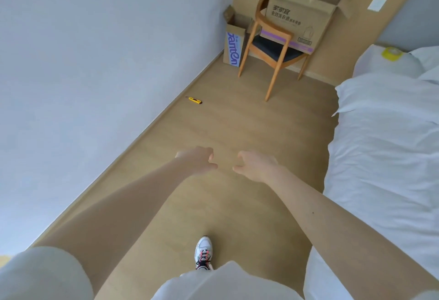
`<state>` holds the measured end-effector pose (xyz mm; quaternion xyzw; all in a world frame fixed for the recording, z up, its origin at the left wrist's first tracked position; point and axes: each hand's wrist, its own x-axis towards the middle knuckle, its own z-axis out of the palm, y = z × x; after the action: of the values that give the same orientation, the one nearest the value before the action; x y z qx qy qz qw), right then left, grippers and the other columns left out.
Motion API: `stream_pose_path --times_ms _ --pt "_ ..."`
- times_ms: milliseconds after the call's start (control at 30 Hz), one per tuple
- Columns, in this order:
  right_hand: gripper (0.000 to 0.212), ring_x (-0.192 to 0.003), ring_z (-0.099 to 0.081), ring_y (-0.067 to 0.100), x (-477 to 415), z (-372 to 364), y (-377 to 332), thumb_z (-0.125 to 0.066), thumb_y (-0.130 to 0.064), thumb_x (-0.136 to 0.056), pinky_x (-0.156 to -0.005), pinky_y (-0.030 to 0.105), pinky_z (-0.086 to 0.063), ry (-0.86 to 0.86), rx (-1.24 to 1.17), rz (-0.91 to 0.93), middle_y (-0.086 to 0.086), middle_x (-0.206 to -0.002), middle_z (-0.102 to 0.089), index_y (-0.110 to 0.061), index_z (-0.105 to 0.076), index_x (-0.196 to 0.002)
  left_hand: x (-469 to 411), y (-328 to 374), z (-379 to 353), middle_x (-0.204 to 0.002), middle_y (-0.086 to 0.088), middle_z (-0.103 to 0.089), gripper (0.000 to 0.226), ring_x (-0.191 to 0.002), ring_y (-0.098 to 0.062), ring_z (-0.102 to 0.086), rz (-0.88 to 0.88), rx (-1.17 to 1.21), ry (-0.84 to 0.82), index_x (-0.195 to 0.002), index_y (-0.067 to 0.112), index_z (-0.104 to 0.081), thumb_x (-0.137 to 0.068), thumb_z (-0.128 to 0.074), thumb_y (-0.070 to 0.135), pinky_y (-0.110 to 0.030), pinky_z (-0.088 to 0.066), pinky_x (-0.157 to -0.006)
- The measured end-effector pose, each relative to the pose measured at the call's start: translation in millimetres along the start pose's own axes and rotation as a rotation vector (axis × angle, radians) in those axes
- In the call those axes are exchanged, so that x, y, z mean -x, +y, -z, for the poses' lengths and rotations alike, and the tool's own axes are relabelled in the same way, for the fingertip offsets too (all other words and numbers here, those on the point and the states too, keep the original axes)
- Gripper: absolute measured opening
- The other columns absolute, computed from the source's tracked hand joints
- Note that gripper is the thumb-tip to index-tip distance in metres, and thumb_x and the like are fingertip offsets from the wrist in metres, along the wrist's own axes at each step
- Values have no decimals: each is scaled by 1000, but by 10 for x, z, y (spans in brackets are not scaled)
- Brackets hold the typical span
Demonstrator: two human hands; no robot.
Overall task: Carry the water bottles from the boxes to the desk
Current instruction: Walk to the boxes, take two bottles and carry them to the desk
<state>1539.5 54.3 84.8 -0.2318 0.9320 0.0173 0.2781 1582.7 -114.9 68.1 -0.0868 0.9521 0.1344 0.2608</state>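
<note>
1. Head view, the hands: left hand (197,160) and right hand (255,165) are both held out in front over the floor. They're near each other but not touching, fingers loosely curled, gripping nothing at all
2. Head view, the task's stuff: no water bottles visible anywhere. My guess is they're inside the boxes, but I can't see into those from here. The big box (301,14) sits on the seat of the wooden chair (270,48) at the far wall. The narrow box (234,43) stands on the floor just beside the chair, in the corner
3. Progress: no table in view either, so I can't tell how many bottles already made it over. With empty hands and one shoe (203,253) pointed at the boxes, I'd call this the heading-over-for-a-load stage (grab and carry both yet to come)
4. Orientation: the bottles are hidden, so I can't say which way they point. The narrow box is upright, long axis vertical, flaps open on top. The big box's long axis runs left-right across the seat, mouth open upward, printed side facing this way
5. Other bits: a yellow utility knife (195,100) lies on the floor by the left wall, well apart from the boxes. A yellow tape roll (392,52) rests on the bed (380,133)
</note>
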Motion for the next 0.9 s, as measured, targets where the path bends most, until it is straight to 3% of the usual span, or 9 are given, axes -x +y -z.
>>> stream_pose_path --times_ms 200,467,700,900 --pt "48 -120 -51 26 -452 236 -170 -42 -44 -100 -91 40 -46 17 1 -39 6 -135 -51 -15 -45 -137 -473 -256 308 -125 2 -57 42 -110 -21 -56 -32 24 9 -129 23 -49 -95 -48 47 -30 -42 -79" --pt "50 -126 -48 26 -879 353 -166 -43 -43 -99 -97 43 -45 -1 -3 -20 6 -140 -47 -16 -42 -141 -865 -335 373 -128 0 -56 43 -115 -23 -54 -47 9 -43 -130 22 -49 -94 -49 46 -36 -46 -89" --pt "50 -129 -43 25 -1392 688 295 -43 -45 -99 -95 40 -41 17 -52 -10 6 -140 -47 -16 -43 -139 -1366 -137 710 -127 1 -55 42 -113 -21 -54 -10 -22 -65 -130 22 -48 -95 -48 45 -35 -47 -90" --pt "51 -127 -47 27 -1940 1286 1029 -45 -44 -98 -96 40 -42 90 -103 -7 7 -139 -49 -15 -43 -140 -2175 526 1335 -126 2 -55 41 -106 -20 -57 -24 -86 -6 -129 23 -48 -94 -47 45 -33 -46 -85"
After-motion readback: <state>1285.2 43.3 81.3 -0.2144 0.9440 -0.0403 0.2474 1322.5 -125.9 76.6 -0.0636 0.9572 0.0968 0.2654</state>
